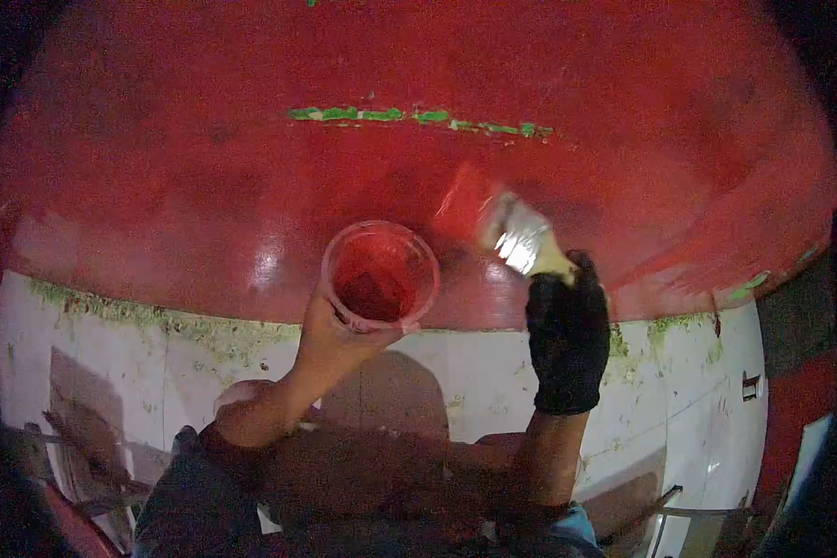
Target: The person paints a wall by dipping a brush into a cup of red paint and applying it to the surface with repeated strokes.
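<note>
My bare left hand (pixel 344 337) is wrapped round a clear plastic tub (pixel 428 296) with red paint inside, held in front of the red surface. A black glove covers my right hand (pixel 567 325), which grips the pale handle of a paintbrush (pixel 521 242). The brush has a shiny metal band, and its bristle end points up and left against the large red surface (pixel 205 177). Bright red wet paint (pixel 463 200) shows beside the bristles, to the upper right of the tub.
A broken green streak (pixel 372 115) runs across the red surface above the tub. Below the red edge is a whitish wall (pixel 493 372) with greenish stains. Dark bars stand at the lower left (pixel 93 507) and lower right (pixel 697 511).
</note>
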`<state>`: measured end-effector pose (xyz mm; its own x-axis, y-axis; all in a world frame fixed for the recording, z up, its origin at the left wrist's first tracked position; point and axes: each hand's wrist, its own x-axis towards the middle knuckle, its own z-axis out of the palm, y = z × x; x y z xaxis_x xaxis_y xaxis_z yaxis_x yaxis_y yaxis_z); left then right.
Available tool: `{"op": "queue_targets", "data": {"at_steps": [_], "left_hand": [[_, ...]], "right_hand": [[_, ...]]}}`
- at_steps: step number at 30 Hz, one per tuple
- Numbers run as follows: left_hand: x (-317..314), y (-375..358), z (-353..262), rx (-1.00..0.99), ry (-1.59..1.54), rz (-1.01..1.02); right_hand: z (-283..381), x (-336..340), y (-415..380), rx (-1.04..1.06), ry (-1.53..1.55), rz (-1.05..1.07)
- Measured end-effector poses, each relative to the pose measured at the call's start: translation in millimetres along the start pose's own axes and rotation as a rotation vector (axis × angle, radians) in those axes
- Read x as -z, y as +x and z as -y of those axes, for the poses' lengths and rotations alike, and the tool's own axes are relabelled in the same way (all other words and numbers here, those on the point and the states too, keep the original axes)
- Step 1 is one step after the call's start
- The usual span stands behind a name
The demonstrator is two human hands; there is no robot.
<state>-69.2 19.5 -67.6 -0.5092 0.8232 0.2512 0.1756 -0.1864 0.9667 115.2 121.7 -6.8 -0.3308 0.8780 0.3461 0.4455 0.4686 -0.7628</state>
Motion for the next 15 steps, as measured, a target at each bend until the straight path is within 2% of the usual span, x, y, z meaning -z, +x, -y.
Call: {"op": "queue_targets", "data": {"at_steps": [2,3,5,6,7,9,10,11,12,15], "left_hand": [[-1.2,0.2,4.2,0.019,-0.041,-0.018],[-1.6,1.1,6.0,0.041,-0.080,-0.038],[0.1,0.8,7.7,0.054,-0.038,-0.021],[0.3,0.4,7.8,0.066,0.005,-0.008],[-0.4,-0.1,5.9,0.068,0.007,-0.003],[-0.8,-0.5,1.3,0.025,0.028,-0.038],[0.7,-1.1,2.3,0.026,0.030,-0.034],[3.3,-3.0,4.1,-0.073,0.080,-0.054],[6.2,-3.8,6.2,-0.172,0.128,-0.073],[12.6,-3.1,2.4,-0.157,0.133,-0.089]], "right_hand": [[5.8,0.6,1.1,-0.022,0.064,-0.182],[8.1,-2.3,2.8,-0.025,0.062,-0.185],[12.1,-10.0,7.4,-0.100,1.132,-0.368],[9.8,-14.2,10.3,-0.038,0.934,-0.448],[2.7,-12.6,10.7,-0.042,0.933,-0.453],[-11.3,-4.0,12.5,0.134,0.270,-0.583],[-9.0,0.9,6.2,0.124,0.198,-0.684],[-4.0,4.4,6.4,0.212,0.216,-0.772],[-1.2,4.3,6.4,0.211,0.213,-0.774],[12.6,-4.4,3.7,0.320,0.199,-0.578]]}}
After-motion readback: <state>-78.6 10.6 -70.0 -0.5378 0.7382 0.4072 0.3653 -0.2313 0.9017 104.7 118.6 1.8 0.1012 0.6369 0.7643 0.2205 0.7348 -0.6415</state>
